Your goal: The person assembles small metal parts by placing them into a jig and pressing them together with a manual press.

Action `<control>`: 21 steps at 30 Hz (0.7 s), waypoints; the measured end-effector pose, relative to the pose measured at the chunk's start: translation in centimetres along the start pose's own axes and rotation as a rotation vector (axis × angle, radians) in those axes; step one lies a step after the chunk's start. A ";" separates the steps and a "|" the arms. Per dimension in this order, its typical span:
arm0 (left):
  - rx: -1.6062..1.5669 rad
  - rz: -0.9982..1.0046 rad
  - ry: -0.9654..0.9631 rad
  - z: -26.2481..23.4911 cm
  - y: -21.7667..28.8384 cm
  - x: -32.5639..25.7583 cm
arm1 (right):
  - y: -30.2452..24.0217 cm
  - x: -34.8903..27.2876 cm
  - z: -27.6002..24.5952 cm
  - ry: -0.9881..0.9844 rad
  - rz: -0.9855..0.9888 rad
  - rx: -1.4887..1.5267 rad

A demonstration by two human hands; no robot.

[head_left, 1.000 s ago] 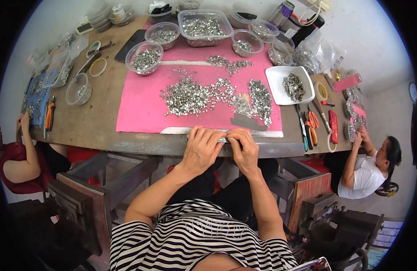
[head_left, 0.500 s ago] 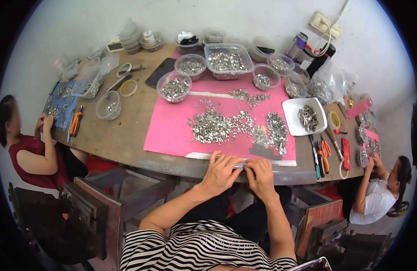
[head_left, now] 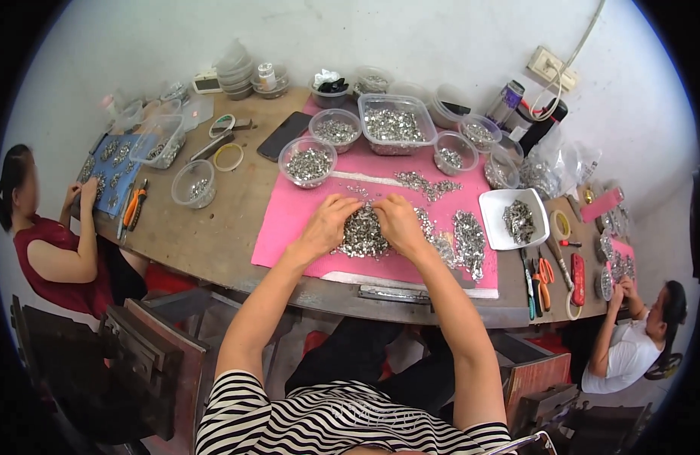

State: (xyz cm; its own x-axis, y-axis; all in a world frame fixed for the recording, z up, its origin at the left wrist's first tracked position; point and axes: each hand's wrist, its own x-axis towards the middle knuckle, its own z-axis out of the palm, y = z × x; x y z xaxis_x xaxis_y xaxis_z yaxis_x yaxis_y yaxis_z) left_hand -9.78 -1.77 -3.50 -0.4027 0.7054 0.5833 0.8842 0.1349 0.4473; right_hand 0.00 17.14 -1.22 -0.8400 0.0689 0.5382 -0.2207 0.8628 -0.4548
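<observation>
My left hand point(head_left: 328, 227) and my right hand point(head_left: 400, 226) reach over a large pile of small silver metal pieces point(head_left: 363, 236) on a pink sheet point(head_left: 278, 220). Both sets of fingers are bent and drawn together at the far side of the pile, one hand on each side. Whatever is pinched at the fingertips is too small to make out. A narrow silver metal bar point(head_left: 395, 293) lies along the table's front edge, between my forearms. To the right of my right hand is a smaller long heap of silver pieces point(head_left: 469, 241).
Clear tubs of silver pieces point(head_left: 396, 125) line the back. A white square dish point(head_left: 514, 218) and orange-handled pliers point(head_left: 545, 271) are at the right. A black phone point(head_left: 285, 136) lies back left. One person point(head_left: 58, 235) works at far left, another point(head_left: 630, 334) at far right.
Both hands have moved away from the table's front edge, forward onto the pile. The silver bar, mostly covered by my fingers before, now lies uncovered at the edge.
</observation>
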 end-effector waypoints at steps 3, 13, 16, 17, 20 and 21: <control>0.047 -0.018 0.034 -0.3 0.2 -0.9 | -0.2 1.0 2.1 -0.069 0.025 -0.099; -0.076 -0.130 0.168 0.1 1.0 -0.5 | -1.4 0.6 0.4 -0.084 0.089 0.027; -0.227 -0.351 0.191 -0.6 1.5 -0.4 | -3.3 -0.7 -3.2 -0.086 0.092 0.121; -0.232 -0.362 0.228 -0.7 1.3 -0.6 | -4.2 -1.4 -4.6 -0.111 0.099 0.156; -0.305 -0.355 0.154 -1.3 4.5 -0.3 | -3.6 -5.4 -7.3 -0.115 0.116 0.200; -0.332 -0.305 0.108 -1.1 5.8 -0.6 | -3.4 -6.5 -7.9 -0.139 0.150 0.142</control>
State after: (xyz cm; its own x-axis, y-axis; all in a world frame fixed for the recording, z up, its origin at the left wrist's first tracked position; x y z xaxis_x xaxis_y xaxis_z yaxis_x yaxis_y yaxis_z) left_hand -4.66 -2.19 -0.48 -0.6707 0.5894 0.4503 0.6047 0.0828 0.7922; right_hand 10.14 17.70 2.42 -0.9266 0.1128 0.3588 -0.1475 0.7686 -0.6225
